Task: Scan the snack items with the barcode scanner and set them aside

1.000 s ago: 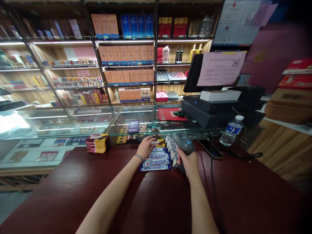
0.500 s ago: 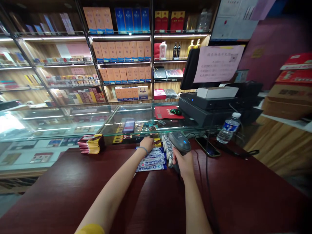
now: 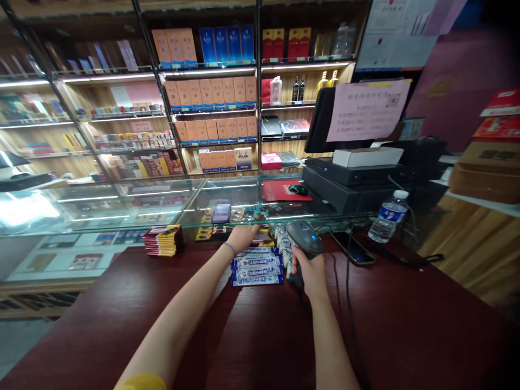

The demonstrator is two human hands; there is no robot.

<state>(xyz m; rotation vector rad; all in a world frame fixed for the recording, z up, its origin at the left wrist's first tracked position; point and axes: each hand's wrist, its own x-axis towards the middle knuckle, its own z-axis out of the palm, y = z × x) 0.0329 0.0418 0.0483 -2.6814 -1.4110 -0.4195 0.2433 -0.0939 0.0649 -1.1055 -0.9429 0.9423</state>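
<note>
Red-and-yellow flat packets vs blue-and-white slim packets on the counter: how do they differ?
Arrangement: the red-and-yellow flat packets are piled in a stack; the blue-and-white slim packets lie spread front to back.
Shape: the blue-and-white ones look longer and narrower than the red-and-yellow ones.
Place: the blue-and-white ones lie by the left hand; the red-and-yellow stack stands apart.
Shared: both rest on the dark red counter.

right grip [image 3: 311, 269] around scanner [image 3: 304, 237] | left grip [image 3: 242, 238] near blue packets [image 3: 257, 265]
</note>
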